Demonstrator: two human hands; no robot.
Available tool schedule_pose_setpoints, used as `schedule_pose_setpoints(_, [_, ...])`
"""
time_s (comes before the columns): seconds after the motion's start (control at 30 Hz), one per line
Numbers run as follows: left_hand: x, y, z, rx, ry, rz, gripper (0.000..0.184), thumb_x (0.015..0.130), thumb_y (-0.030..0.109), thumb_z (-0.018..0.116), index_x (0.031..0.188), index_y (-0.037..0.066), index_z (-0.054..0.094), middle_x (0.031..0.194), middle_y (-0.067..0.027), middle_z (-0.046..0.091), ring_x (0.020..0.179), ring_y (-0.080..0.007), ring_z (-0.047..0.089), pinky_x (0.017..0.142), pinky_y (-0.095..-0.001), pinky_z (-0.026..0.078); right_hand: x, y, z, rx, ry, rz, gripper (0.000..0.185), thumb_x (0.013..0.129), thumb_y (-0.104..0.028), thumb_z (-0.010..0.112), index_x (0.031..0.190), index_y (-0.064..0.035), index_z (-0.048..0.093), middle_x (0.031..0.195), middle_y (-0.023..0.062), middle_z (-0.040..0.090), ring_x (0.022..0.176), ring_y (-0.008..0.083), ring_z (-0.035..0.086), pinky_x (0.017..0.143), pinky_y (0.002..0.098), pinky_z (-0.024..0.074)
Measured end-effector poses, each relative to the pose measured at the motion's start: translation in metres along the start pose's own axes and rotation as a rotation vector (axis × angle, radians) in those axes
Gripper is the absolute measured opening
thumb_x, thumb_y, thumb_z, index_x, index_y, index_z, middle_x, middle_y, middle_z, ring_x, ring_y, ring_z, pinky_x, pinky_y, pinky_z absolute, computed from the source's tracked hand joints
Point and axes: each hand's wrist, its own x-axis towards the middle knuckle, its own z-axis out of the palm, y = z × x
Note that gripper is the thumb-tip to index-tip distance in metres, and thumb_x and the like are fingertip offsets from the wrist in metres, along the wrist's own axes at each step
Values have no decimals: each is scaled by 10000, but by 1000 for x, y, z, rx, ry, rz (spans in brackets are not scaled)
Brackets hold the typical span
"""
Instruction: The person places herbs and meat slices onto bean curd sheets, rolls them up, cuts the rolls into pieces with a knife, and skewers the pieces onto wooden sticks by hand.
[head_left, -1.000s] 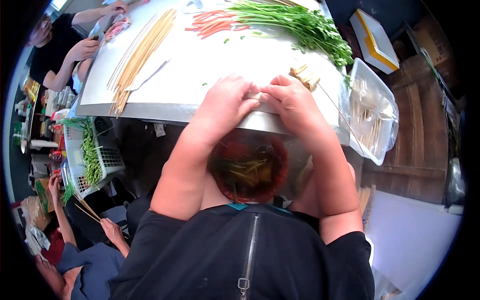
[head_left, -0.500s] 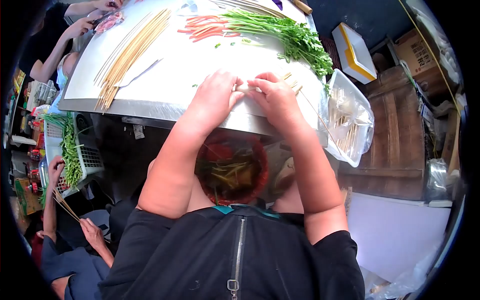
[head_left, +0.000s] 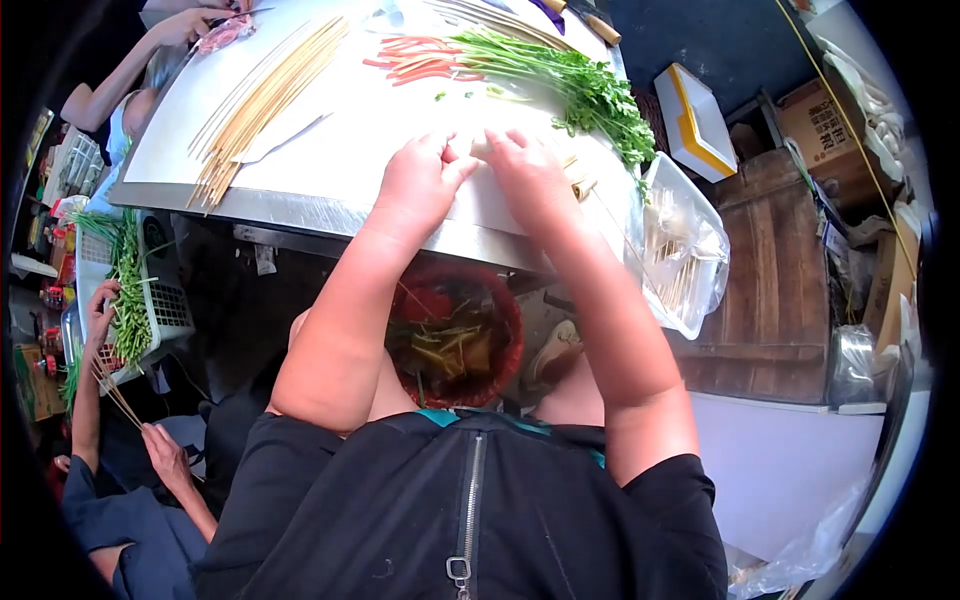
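Observation:
Over the near edge of the white tabletop (head_left: 380, 160), my left hand (head_left: 422, 182) and my right hand (head_left: 525, 178) work close together. Between their fingertips is a small pale roll (head_left: 480, 149), overexposed and partly covered. My right fingers close over it. The left fingers are bent inward, thumb pointing at the roll; what they pinch is unclear. Beside my right wrist lie small tan rolled pieces (head_left: 582, 186) with a thin skewer (head_left: 615, 222) slanting off the edge. Beyond my hands are red strips (head_left: 425, 58) and leafy green herbs (head_left: 590, 85).
Bamboo skewers (head_left: 270, 105) and a knife (head_left: 285, 138) lie on the table's left. A plastic-lined tub (head_left: 685, 250) of skewers stands right. A red basin (head_left: 512, 335) sits below. One co-worker holds skewers by a vegetable basket (head_left: 170, 305); another handles meat (head_left: 225, 37).
My hands have moved slightly apart and up the table, the left thumb now lifted from the pale roll. The whole view has shifted a little. The lower-left co-worker still holds skewers.

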Motion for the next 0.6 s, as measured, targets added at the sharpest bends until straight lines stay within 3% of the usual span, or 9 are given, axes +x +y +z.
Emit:
schedule_pose_setpoints(0.07, [-2,4,-1,-563,-190,-350,380,906,187,713,1210,-30,640,916,-37,689,785,-101,603,730,-273,511,-2,-6,-5,143,35,122,331,939,-135,611,1251,-27,635,991,87,662,864,240,617,827,341,506])
schedule_pose_setpoints(0.13, [-6,9,1,-659,-186,-356,349,922,226,717,1162,-23,673,970,-14,700,817,-56,590,727,-239,502,-9,-17,-17,987,-105,575,383,991,-161,583,1352,-31,575,922,18,636,772,118,572,743,254,493])
schedule_pose_setpoints(0.17, [-7,8,4,-710,-160,-356,338,916,220,721,1153,-18,680,977,-18,702,819,-65,598,728,-236,504,-13,-18,-20,1134,-96,596,411,1010,-186,576,1398,-53,539,880,-32,591,746,47,510,714,189,453])
schedule_pose_setpoints(0.33, [-16,17,3,-963,-202,-400,295,910,209,726,1126,9,699,974,-21,709,826,-79,616,725,-239,514,-37,-24,-27,1297,-8,613,431,979,-215,624,1376,-59,563,882,18,640,742,75,562,687,240,493])
schedule_pose_setpoints(0.4, [-19,27,-1,-1032,-208,-410,274,915,229,723,1070,3,709,973,-20,711,857,-76,627,726,-256,526,-50,-17,-38,848,98,451,426,954,-235,657,1309,-8,595,940,93,684,773,137,604,722,286,511])
schedule_pose_setpoints(0.43, [-17,28,-2,-1036,-213,-409,274,915,229,723,1070,3,709,973,-20,711,857,-76,627,726,-256,526,-56,-6,-47,564,129,434,391,934,-240,668,1224,18,620,1027,161,690,829,246,642,783,350,519])
schedule_pose_setpoints(0.5, [-16,25,-5,-601,-130,-270,224,900,202,722,1005,5,710,930,-58,720,828,-140,665,719,-300,537,-77,23,-64,-198,272,333,260,915,-223,650,1073,-19,682,987,172,662,889,355,632,824,430,508])
schedule_pose_setpoints(0.53, [-16,24,-5,-606,-134,-272,224,900,202,722,1005,5,710,930,-58,720,828,-140,665,719,-300,537,-89,36,-68,-202,268,335,260,915,-223,650,1073,-19,682,987,172,662,889,355,632,824,430,508])
schedule_pose_setpoints(0.6, [-15,22,-6,71,-20,176,196,870,172,714,982,12,700,885,-118,700,802,-251,677,727,-347,537,-104,48,-74,-179,15,494,220,907,-205,646,1042,-39,701,930,156,650,860,346,630,803,434,510])
